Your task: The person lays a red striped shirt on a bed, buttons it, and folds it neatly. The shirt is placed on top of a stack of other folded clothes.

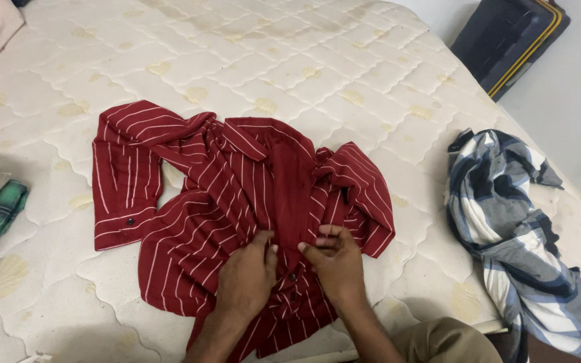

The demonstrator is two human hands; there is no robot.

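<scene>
Low in the middle of the frame, a red striped shirt (237, 202) is spread on the bed (344, 74), its button strip pinched by both hands, left (247, 279) and right (336, 262), keeping it flat.

We see a shirt (237, 202) of thin, matt, creased cloth on a mattress (344, 74) of quilted, faintly shiny fabric, stained yellow.
</scene>
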